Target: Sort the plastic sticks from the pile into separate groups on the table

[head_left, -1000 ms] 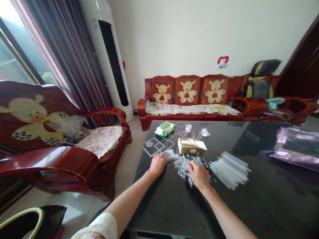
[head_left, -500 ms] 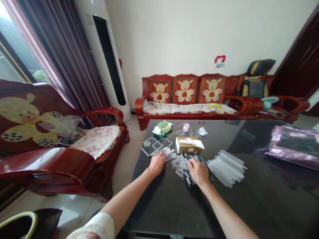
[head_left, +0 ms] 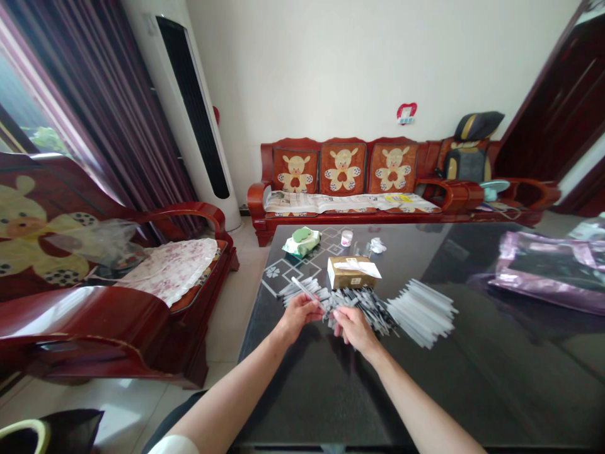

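My left hand (head_left: 299, 315) is closed round a thin whitish plastic tube (head_left: 305, 289), which slants up and away from the fingers. Close beside it, my right hand (head_left: 353, 328) pinches at the tube's near end; whatever small piece sits between those fingertips is too small to make out. Just beyond the hands lies a mixed heap of short grey-white and black pieces (head_left: 366, 304). Left of that heap is a bunch of whitish tubes (head_left: 288, 290), partly behind my left hand. To the right, longer translucent white tubes (head_left: 422, 313) lie side by side in a loose row.
All this lies on a dark glossy table (head_left: 307, 403). Behind the heap stands a gold tissue box (head_left: 354, 277). Farther back are a green wipes pack (head_left: 301, 242), a small white cup (head_left: 346, 238) and crumpled tissue (head_left: 377, 245). A purple-edged plastic bag (head_left: 548, 277) lies at right.
My left hand has lifted a tube from the left bunch. My right hand has come back from the heap toward the left, so both hands now meet at the tube. The view has shifted slightly.
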`<state>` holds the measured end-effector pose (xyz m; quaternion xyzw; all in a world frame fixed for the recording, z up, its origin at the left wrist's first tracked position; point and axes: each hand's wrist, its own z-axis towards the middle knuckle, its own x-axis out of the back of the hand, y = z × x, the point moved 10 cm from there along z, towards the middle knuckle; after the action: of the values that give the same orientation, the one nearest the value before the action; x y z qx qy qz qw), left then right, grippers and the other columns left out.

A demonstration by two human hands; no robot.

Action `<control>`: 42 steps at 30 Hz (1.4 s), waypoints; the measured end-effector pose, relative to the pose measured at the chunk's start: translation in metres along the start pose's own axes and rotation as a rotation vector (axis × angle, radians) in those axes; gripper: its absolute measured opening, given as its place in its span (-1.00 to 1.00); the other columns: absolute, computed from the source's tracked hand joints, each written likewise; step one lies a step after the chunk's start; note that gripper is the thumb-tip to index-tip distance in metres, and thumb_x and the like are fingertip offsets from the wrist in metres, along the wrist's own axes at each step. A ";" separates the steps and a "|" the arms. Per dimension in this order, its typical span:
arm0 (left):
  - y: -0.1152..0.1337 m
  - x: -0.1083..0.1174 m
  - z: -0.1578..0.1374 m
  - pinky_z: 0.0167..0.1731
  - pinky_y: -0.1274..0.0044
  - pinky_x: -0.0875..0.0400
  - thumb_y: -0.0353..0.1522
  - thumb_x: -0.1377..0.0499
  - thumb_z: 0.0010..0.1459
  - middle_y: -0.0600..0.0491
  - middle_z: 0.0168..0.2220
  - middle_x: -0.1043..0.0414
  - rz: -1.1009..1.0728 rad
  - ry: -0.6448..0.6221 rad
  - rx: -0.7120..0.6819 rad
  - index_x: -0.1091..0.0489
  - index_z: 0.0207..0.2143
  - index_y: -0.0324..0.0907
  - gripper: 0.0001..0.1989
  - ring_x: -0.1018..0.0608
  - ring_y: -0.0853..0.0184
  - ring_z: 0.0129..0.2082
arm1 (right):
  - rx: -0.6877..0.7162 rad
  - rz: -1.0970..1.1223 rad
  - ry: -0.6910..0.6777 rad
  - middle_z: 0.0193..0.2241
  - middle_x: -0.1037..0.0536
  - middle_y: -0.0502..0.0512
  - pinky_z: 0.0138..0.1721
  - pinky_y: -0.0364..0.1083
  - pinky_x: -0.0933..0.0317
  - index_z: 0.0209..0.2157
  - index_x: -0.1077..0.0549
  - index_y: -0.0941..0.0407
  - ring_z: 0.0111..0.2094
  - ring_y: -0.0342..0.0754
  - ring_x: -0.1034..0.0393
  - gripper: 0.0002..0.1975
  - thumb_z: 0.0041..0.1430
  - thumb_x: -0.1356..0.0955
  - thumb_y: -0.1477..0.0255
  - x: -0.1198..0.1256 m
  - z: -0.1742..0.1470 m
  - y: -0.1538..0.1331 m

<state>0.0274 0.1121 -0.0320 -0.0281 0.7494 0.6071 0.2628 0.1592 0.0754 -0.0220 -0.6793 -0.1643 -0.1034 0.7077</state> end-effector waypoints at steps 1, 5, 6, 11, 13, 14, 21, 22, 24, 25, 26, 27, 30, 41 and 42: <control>0.000 -0.004 0.000 -0.36 0.53 -0.46 -0.29 -0.38 -0.11 0.00 -0.43 -0.49 -0.013 -0.011 -0.004 -0.39 -0.29 -0.29 -0.63 -0.55 0.36 -0.43 | -0.026 0.071 -0.019 -0.67 -0.47 0.01 -0.71 -0.20 0.05 -0.40 -0.45 0.17 -0.78 -0.21 -0.16 -0.58 0.24 -0.16 0.15 -0.003 0.000 0.004; -0.001 -0.013 -0.002 -0.38 0.56 -0.45 -0.30 -0.38 -0.10 -0.01 -0.44 -0.50 -0.042 -0.034 -0.012 -0.39 -0.28 -0.30 -0.63 -0.56 0.37 -0.45 | -0.103 0.269 -0.077 -0.65 -0.48 0.03 -0.76 -0.24 0.13 -0.36 -0.41 0.20 -0.79 -0.24 -0.17 -0.51 0.20 -0.17 0.04 -0.011 -0.001 0.012; 0.000 -0.014 -0.003 -0.38 0.56 -0.45 -0.30 -0.39 -0.10 -0.01 -0.44 -0.50 -0.045 -0.039 -0.011 -0.39 -0.27 -0.30 -0.63 -0.56 0.38 -0.45 | -0.120 0.297 -0.093 -0.65 -0.48 0.03 -0.77 -0.25 0.14 -0.36 -0.41 0.20 -0.79 -0.24 -0.19 -0.51 0.19 -0.18 0.04 -0.012 -0.001 0.012; 0.006 -0.010 -0.007 -0.42 0.56 -0.46 -0.18 -0.34 -0.04 -0.04 -0.39 -0.51 -0.013 -0.028 -0.010 -0.42 -0.25 -0.30 -0.59 -0.56 0.37 -0.45 | -0.153 0.396 -0.152 -0.66 -0.47 0.00 -0.77 -0.27 0.11 -0.40 -0.39 0.20 -0.77 -0.26 -0.21 -0.56 0.14 -0.24 0.06 -0.020 -0.007 0.004; 0.009 -0.005 -0.007 -0.44 0.56 -0.47 -0.15 -0.33 -0.04 -0.04 -0.42 -0.50 0.015 0.006 -0.011 -0.43 -0.28 -0.31 -0.59 -0.55 0.38 -0.47 | -0.164 0.412 -0.170 -0.67 -0.46 -0.01 -0.77 -0.27 0.11 -0.42 -0.39 0.20 -0.77 -0.26 -0.21 -0.56 0.13 -0.25 0.06 -0.023 -0.009 0.003; 0.009 -0.003 -0.007 -0.44 0.56 -0.47 -0.15 -0.34 -0.05 -0.04 -0.43 -0.50 0.025 0.020 -0.009 -0.44 -0.30 -0.31 -0.59 -0.55 0.38 -0.48 | -0.168 0.419 -0.178 -0.67 -0.45 -0.01 -0.77 -0.27 0.10 -0.42 -0.39 0.20 -0.77 -0.25 -0.21 -0.56 0.13 -0.26 0.07 -0.024 -0.009 0.002; 0.004 -0.001 -0.006 -0.40 0.54 -0.49 -0.19 -0.35 -0.04 -0.05 -0.45 -0.51 0.019 0.032 0.021 -0.45 -0.34 -0.31 -0.64 -0.55 0.37 -0.47 | -0.178 0.439 -0.186 -0.69 -0.44 -0.03 -0.76 -0.27 0.09 -0.43 -0.37 0.18 -0.77 -0.25 -0.21 -0.55 0.13 -0.24 0.03 -0.028 -0.011 0.002; 0.004 -0.002 -0.006 -0.39 0.54 -0.49 -0.19 -0.35 -0.04 -0.05 -0.44 -0.51 0.017 0.031 0.022 -0.44 -0.34 -0.31 -0.64 -0.56 0.37 -0.47 | -0.173 0.426 -0.186 -0.68 -0.44 -0.02 -0.76 -0.27 0.09 -0.44 -0.37 0.18 -0.77 -0.25 -0.21 -0.55 0.13 -0.24 0.03 -0.027 -0.010 0.002; 0.004 -0.002 -0.006 -0.39 0.54 -0.49 -0.19 -0.35 -0.04 -0.05 -0.44 -0.52 0.007 0.037 0.019 -0.44 -0.33 -0.30 -0.64 -0.56 0.37 -0.47 | -0.157 0.363 -0.174 -0.67 -0.45 -0.01 -0.75 -0.25 0.09 -0.42 -0.39 0.18 -0.77 -0.24 -0.20 -0.54 0.15 -0.22 0.04 -0.022 -0.008 0.003; 0.004 -0.001 -0.005 -0.39 0.54 -0.49 -0.18 -0.35 -0.04 -0.05 -0.44 -0.52 0.001 0.047 0.016 -0.44 -0.34 -0.30 -0.64 -0.56 0.37 -0.47 | -0.141 0.304 -0.148 -0.66 -0.46 -0.01 -0.75 -0.24 0.08 -0.40 -0.41 0.18 -0.77 -0.23 -0.18 -0.54 0.16 -0.20 0.05 -0.014 -0.006 0.003; 0.005 0.001 -0.005 -0.40 0.54 -0.49 -0.18 -0.35 -0.05 -0.05 -0.45 -0.52 -0.002 0.061 0.014 -0.44 -0.34 -0.30 -0.64 -0.56 0.37 -0.48 | -0.119 0.221 -0.099 -0.66 -0.46 -0.01 -0.73 -0.22 0.06 -0.37 -0.43 0.18 -0.77 -0.22 -0.18 -0.55 0.19 -0.18 0.07 -0.002 -0.003 0.004; 0.007 0.003 -0.005 -0.41 0.54 -0.49 -0.18 -0.35 -0.05 -0.05 -0.46 -0.52 -0.004 0.078 0.012 -0.44 -0.35 -0.30 -0.64 -0.56 0.37 -0.48 | -0.091 0.112 -0.028 -0.67 -0.45 0.00 -0.71 -0.20 0.03 -0.34 -0.45 0.18 -0.76 -0.20 -0.19 -0.55 0.21 -0.16 0.11 0.013 0.000 0.005; 0.012 0.007 -0.005 -0.43 0.55 -0.49 -0.18 -0.35 -0.05 -0.04 -0.48 -0.51 -0.002 0.111 0.007 -0.43 -0.37 -0.30 -0.65 -0.55 0.38 -0.50 | -0.011 -0.325 0.242 -0.62 -0.50 0.05 -0.51 -0.14 -0.16 -0.27 -0.52 0.17 -0.59 -0.09 -0.36 -0.64 0.22 -0.17 0.30 0.068 0.005 0.003; 0.012 0.003 -0.011 -0.46 0.56 -0.48 -0.17 -0.35 -0.06 -0.06 -0.48 -0.51 0.011 0.090 0.019 -0.41 -0.37 -0.30 -0.62 -0.55 0.37 -0.51 | 0.139 -1.204 0.316 -0.29 -0.49 0.26 -0.19 0.00 -0.05 -0.35 -0.58 0.12 -0.20 0.10 -0.29 -0.65 0.26 -0.17 0.50 0.067 0.005 -0.014; 0.011 0.003 -0.011 -0.45 0.56 -0.47 -0.16 -0.35 -0.06 -0.05 -0.48 -0.51 0.011 0.084 0.022 -0.41 -0.37 -0.30 -0.62 -0.55 0.37 -0.51 | 0.148 -1.213 0.312 -0.27 -0.49 0.28 -0.18 0.00 -0.04 -0.34 -0.58 0.13 -0.18 0.10 -0.27 -0.63 0.27 -0.16 0.49 0.064 0.005 -0.014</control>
<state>0.0170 0.1059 -0.0219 -0.0464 0.7666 0.5984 0.2283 0.2128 0.0848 0.0153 -0.3913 -0.4219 -0.5726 0.5840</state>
